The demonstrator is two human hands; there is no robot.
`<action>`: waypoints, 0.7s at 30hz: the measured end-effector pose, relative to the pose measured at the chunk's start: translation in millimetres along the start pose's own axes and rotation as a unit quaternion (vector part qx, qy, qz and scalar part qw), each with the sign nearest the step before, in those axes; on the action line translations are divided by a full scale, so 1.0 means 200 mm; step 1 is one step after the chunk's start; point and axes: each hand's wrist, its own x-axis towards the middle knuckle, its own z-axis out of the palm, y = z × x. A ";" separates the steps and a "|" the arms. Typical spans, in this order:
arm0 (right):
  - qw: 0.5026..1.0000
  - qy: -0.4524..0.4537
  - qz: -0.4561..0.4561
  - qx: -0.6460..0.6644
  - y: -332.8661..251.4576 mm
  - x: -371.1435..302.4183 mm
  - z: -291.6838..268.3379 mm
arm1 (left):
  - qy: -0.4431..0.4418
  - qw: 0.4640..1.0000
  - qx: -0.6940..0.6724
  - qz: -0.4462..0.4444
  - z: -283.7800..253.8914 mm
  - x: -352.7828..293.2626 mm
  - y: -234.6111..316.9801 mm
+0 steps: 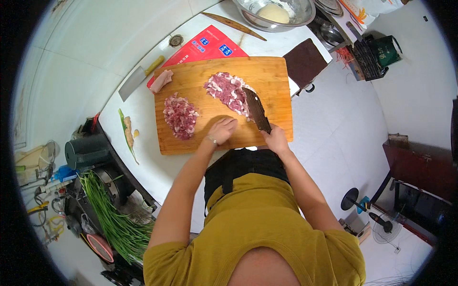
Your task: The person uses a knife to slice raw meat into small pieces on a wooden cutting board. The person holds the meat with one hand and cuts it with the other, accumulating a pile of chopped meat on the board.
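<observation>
On the wooden cutting board (214, 64), my right hand (276, 139) grips the handle of a dark-bladed kitchen knife (256, 108). Its blade lies along the right edge of a pile of sliced pink meat (228, 91). My left hand (223, 130) rests near the front of the board, its fingers stretched loosely toward the knife and holding nothing. To its left is a heap of chopped meat (180, 117). A pale chunk of meat (161, 81) sits at the board's upper left corner.
A cleaver (138, 78) with a yellowish handle lies left of the red sheet (205, 47). Ginger and a green stalk (127, 131) are further left. Behind stand a metal bowl with dough (273, 13) and a wooden stick (234, 25). Long green chives (112, 219) lie lower left.
</observation>
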 end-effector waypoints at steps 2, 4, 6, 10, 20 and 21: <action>0.999 0.006 -0.003 0.032 -0.02 -0.02 -0.03 | 0.018 0.999 0.023 -0.025 -0.04 -0.13 -0.12; 0.999 0.002 -0.006 0.031 0.00 0.00 -0.04 | 0.040 0.994 0.067 -0.081 -0.16 -0.34 -0.33; 1.000 -0.010 -0.007 0.024 0.03 0.02 -0.04 | 0.041 0.989 0.093 -0.112 -0.30 -0.41 -0.39; 1.000 -0.022 -0.004 -0.001 0.00 0.04 -0.06 | 0.081 0.973 0.042 -0.212 -0.51 -0.29 -0.36; 0.999 -0.021 -0.033 0.014 0.02 0.04 -0.08 | 0.110 0.922 -0.063 -0.365 -0.34 0.32 -0.35; 0.999 -0.021 -0.036 0.015 0.02 0.03 -0.08 | 0.118 0.924 -0.065 -0.359 -0.26 0.34 -0.40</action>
